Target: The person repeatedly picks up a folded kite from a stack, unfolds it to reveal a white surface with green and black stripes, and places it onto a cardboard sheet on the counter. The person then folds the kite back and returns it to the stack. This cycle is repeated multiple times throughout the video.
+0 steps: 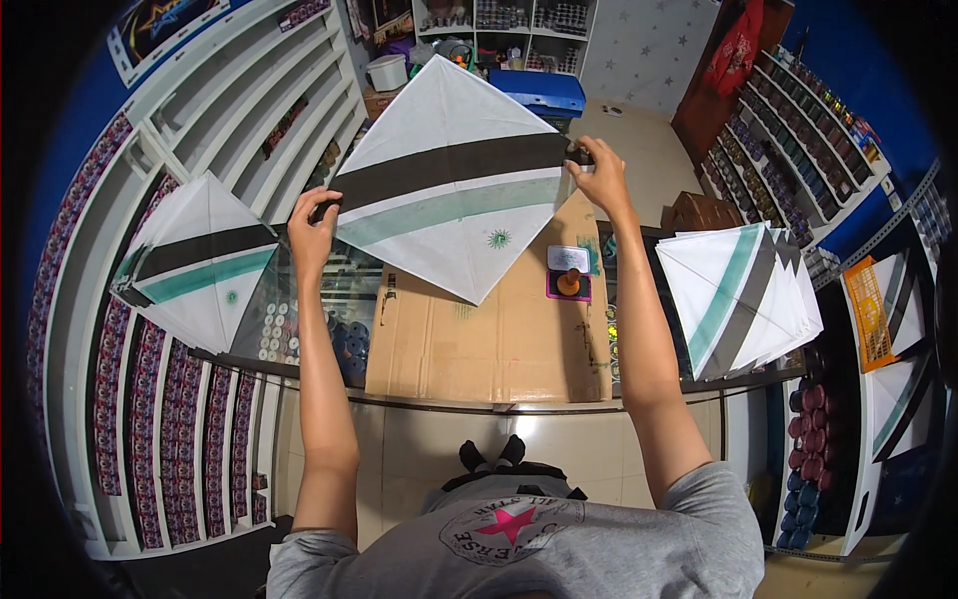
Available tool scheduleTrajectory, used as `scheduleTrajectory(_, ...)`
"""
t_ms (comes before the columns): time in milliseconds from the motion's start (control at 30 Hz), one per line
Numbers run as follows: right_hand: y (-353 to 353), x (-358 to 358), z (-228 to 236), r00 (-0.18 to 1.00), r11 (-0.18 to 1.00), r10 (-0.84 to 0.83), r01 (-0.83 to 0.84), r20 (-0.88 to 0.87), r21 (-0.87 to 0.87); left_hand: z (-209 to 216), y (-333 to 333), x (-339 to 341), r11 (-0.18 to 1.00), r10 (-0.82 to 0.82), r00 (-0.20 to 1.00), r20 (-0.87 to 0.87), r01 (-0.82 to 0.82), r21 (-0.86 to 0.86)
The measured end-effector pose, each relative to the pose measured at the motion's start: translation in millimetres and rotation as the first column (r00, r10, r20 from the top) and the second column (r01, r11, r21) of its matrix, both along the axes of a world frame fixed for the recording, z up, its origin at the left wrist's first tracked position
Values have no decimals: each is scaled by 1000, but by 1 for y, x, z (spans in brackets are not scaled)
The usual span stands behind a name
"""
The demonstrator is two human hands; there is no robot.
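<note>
A white diamond-shaped kite (449,110) with a black band, a green band and a small green round stamp mark hangs raised over the counter. My left hand (313,228) pinches its left corner; my right hand (603,180) pinches its right corner. Below the kite lies a flat cardboard sheet (449,349). On the sheet's right side, a rubber stamp (570,283) with an orange-brown knob rests on an open ink pad case (555,293) with a pink rim, near my right forearm.
Similar kites are stacked at the left (200,255) and the right (733,299) of the glass-topped counter. White shelves (239,110) line the left wall, and racks of spools (788,150) stand at the right. A blue box (539,92) sits behind the kite.
</note>
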State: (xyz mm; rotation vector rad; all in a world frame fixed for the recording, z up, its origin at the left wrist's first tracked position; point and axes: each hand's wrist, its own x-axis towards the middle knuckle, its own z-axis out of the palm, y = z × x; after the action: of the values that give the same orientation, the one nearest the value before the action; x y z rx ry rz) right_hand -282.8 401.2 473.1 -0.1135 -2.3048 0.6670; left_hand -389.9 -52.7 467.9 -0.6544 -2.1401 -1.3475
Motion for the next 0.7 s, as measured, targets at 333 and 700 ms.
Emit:
scheduleTrajectory(333, -5, 12, -4, 995, 997, -47, 41, 84, 70, -10, 1, 4, 999, -28, 1000, -5, 28, 29)
scheduleTrajectory(700, -58, -27, 77, 965, 960, 257, -250, -47, 123, 7, 14, 16, 997, -78, 997, -28, 78, 21)
